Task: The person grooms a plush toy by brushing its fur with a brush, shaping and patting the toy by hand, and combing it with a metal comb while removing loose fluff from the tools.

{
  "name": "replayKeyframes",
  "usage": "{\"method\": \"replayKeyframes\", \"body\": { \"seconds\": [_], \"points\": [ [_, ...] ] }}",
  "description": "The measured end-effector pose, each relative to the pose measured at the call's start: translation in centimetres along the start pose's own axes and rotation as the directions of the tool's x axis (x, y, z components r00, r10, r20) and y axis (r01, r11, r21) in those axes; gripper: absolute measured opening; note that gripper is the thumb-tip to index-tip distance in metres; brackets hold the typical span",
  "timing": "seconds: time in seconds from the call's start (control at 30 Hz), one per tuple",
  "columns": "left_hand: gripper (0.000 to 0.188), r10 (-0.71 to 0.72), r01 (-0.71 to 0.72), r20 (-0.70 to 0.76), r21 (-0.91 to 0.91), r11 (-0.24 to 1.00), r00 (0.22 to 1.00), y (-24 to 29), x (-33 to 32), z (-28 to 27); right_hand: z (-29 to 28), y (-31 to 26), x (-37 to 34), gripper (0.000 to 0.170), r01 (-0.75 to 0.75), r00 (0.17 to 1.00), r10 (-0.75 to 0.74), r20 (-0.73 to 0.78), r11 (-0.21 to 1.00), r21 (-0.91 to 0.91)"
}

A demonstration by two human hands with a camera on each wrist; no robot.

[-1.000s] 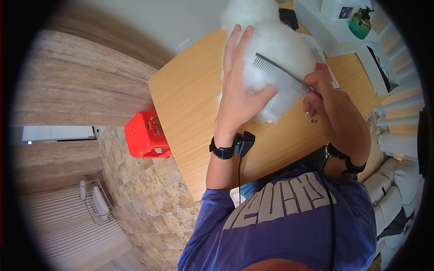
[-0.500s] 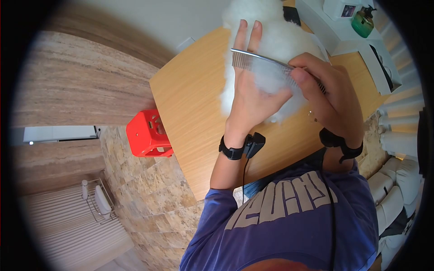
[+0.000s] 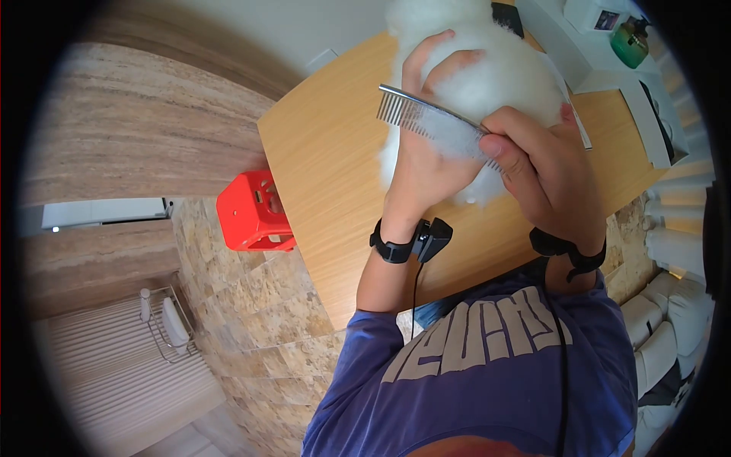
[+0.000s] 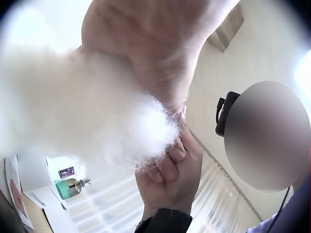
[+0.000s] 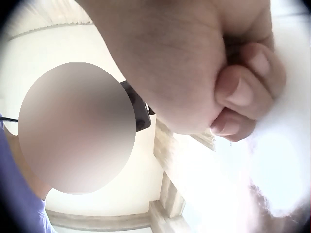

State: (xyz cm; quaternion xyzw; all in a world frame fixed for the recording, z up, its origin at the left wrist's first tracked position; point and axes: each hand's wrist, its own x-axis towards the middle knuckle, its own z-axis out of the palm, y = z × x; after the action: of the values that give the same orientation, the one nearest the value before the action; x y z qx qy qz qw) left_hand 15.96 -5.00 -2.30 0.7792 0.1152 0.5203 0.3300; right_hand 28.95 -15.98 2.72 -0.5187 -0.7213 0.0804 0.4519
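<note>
A large, thick mass of white fluff (image 3: pixel 514 72) lies on the wooden table (image 3: pixel 327 145). My left hand (image 3: pixel 426 164) rests on its near left side, the fingers bent over it. In my right hand (image 3: pixel 552 156), thumb and fingers pinch one end of a metal comb (image 3: pixel 434 114). The comb slants across the back of the left hand, teeth towards me, with white fibres among them. In the left wrist view, the white fluff (image 4: pixel 87 111) sits under the left palm, and the right hand's curled fingers (image 4: pixel 167 167) are close against it.
White shelving (image 3: pixel 586 65) stands at the back right, carrying a green pump bottle (image 3: pixel 630 44). A dark item (image 3: pixel 508 19) lies behind the fluff. A red stool (image 3: pixel 247 213) is beside the table's left edge. A cable hangs from the left wrist's camera (image 3: pixel 432 240).
The right hand has brought the comb leftwards, from over the fluff to across the left hand. The left fingers, straight before, are now bent over the fluff.
</note>
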Motion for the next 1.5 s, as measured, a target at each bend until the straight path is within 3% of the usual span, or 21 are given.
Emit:
{"method": "replayKeyframes", "body": {
  "seconds": [0.13, 0.3, 0.43, 0.5, 0.7, 0.8, 1.03, 1.33, 1.43, 1.5],
  "points": [
    [0.061, 0.004, -0.004, -0.008, 0.038, 0.999, 1.000, -0.6, -0.2, 0.0, 0.4, -0.3, -0.7, 0.014, -0.024, 1.000, 0.023, 0.004, 1.000, 0.013],
    [0.062, 0.016, -0.016, 0.009, 0.033, 0.999, 1.000, -0.3, 0.1, 0.0, 0.6, -0.6, -1.4, 0.014, 0.053, 0.998, -0.058, -0.019, 0.977, -0.206],
    [0.063, 0.007, -0.007, -0.010, 0.008, 1.000, 1.000, -0.2, 0.1, 0.0, 0.6, -1.0, -1.9, 0.013, 0.082, 0.995, -0.091, -0.027, 0.970, -0.230],
    [0.063, 0.055, -0.055, 0.005, 0.074, 0.996, 0.998, -0.6, 0.1, -0.1, 0.0, -1.4, -2.3, 0.021, 0.071, 0.995, -0.049, 0.082, 0.952, -0.297],
    [0.063, 0.036, -0.038, 0.024, 0.100, 0.994, 0.999, -1.0, 0.1, -0.1, -0.3, -2.7, -3.4, 0.017, 0.022, 0.992, 0.029, 0.119, 0.914, -0.404],
    [0.064, 0.012, -0.014, 0.023, 0.103, 0.995, 1.000, -0.2, 0.1, 0.1, -0.5, -2.7, -4.2, 0.015, -0.049, 0.984, 0.111, 0.140, 0.921, -0.387],
    [0.065, 0.004, -0.008, 0.037, 0.104, 0.995, 0.999, -0.7, -0.1, 0.5, -0.2, -2.4, -4.8, 0.015, -0.077, 0.991, 0.104, 0.081, 0.955, -0.287],
    [0.066, 0.046, -0.047, 0.016, 0.106, 0.993, 0.999, -1.0, -0.4, 0.6, 0.7, -3.2, -5.3, 0.022, -0.008, 0.996, 0.046, 0.076, 0.899, -0.438],
    [0.064, 0.050, -0.053, 0.025, 0.115, 0.992, 0.998, -1.1, -0.4, 0.8, 0.8, -3.1, -5.5, 0.025, -0.038, 0.991, 0.082, 0.102, 0.928, -0.371],
    [0.059, 0.104, -0.104, 0.012, 0.202, 0.974, 0.995, -2.8, -0.1, 1.3, 1.4, -3.7, -4.8, 0.024, 0.115, 0.979, -0.079, 0.189, 0.975, -0.190]
  ]
}}
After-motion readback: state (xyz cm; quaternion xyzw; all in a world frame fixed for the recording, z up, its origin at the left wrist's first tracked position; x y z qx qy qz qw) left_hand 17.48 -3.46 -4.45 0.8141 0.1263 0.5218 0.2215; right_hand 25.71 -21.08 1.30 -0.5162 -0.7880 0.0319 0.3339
